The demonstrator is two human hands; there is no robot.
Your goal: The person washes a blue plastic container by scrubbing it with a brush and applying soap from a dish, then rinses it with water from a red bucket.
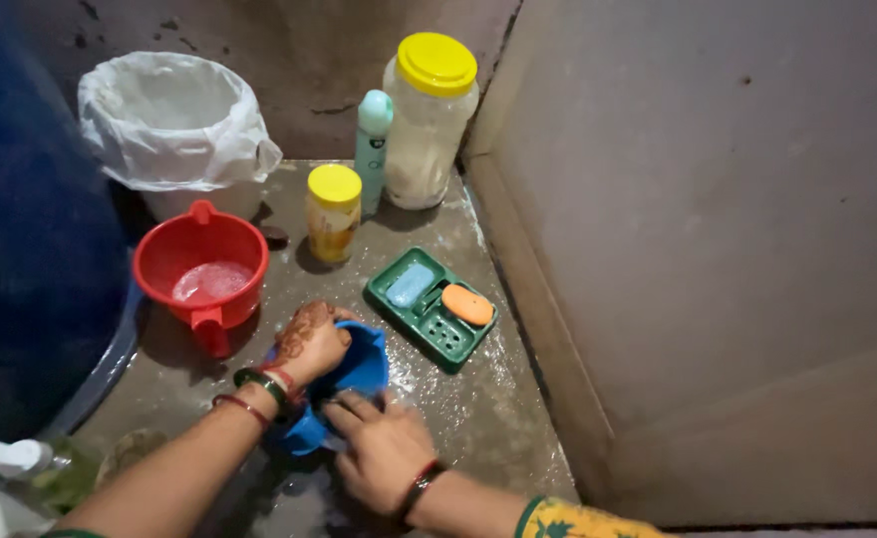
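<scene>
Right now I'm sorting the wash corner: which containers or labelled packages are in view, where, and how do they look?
Large jar: back corner, clear, yellow lid.
Small jar: before it, yellow lid, yellowish label.
Spray can: between the jars, tall, pale green.
Pump bottle: bottom left, white pump.

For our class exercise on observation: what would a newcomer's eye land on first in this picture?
Probably the left hand and right hand gripping a small blue plastic mug low on the wet grey stone ledge. Next, the round red plastic mug holding soapy water, left of them, and the green plastic soap tray with a blue and an orange bar, right.
</scene>
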